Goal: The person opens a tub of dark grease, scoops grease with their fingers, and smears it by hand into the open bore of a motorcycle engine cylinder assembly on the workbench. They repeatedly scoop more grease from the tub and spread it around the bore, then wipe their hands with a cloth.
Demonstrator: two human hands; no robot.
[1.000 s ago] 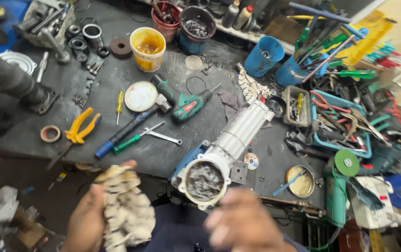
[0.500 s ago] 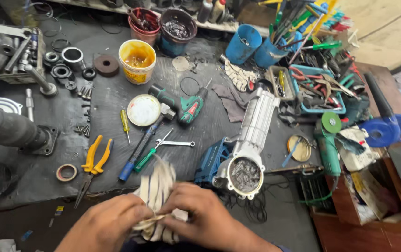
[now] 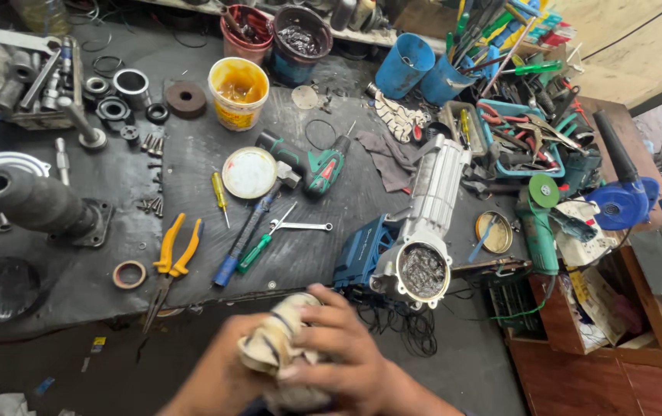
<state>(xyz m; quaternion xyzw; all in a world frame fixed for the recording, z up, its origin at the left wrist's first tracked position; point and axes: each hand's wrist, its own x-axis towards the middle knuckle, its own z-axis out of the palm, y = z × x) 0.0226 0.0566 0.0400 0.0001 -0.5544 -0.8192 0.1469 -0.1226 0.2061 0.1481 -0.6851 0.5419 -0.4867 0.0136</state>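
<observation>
Left hand [image 3: 219,370], right hand [image 3: 342,362], both clasping rag [image 3: 277,347] between them

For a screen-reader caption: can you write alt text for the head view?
Both hands, left hand and right hand, clutch a crumpled rag above a cluttered workbench. Ahead lies an opened power tool, beside pliers and screwdrivers.

Left hand [image 3: 219,370] and right hand [image 3: 346,362], bare, no gloves, sleeves, rings

Round yellow plastic tub [image 3: 238,92] w/ pale printed label [image 3: 232,118], top centre of bench; no signs or screens.
</observation>
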